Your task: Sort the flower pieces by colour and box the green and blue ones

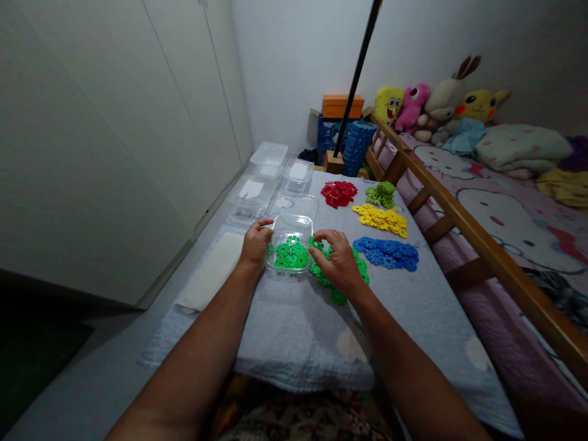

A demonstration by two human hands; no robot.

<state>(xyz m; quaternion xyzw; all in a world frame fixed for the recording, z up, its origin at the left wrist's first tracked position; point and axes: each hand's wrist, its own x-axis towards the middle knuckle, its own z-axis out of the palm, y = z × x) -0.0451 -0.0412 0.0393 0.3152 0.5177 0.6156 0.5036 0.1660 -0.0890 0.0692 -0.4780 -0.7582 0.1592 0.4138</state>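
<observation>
A clear plastic container (293, 224) sits in front of me on the cloth, with green snowflake discs (291, 254) lying inside it. My left hand (256, 245) is closed on its left side, fingertips at the rim. Over a loose pile of green snowflake discs (361, 267) right of the container is my right hand (339, 260). Its thumb and index finger pinch a green snowflake disc (315, 242) close to the container's right rim. The palm and wrist hide part of the pile.
Red (339, 193), olive-green (381, 195), yellow (381, 219) and blue disc piles (386, 253) lie on the right. Clear containers (269, 153) stand at the back left, near a folded cream cloth (212, 271). A wooden bed rail (463, 222) runs along the right.
</observation>
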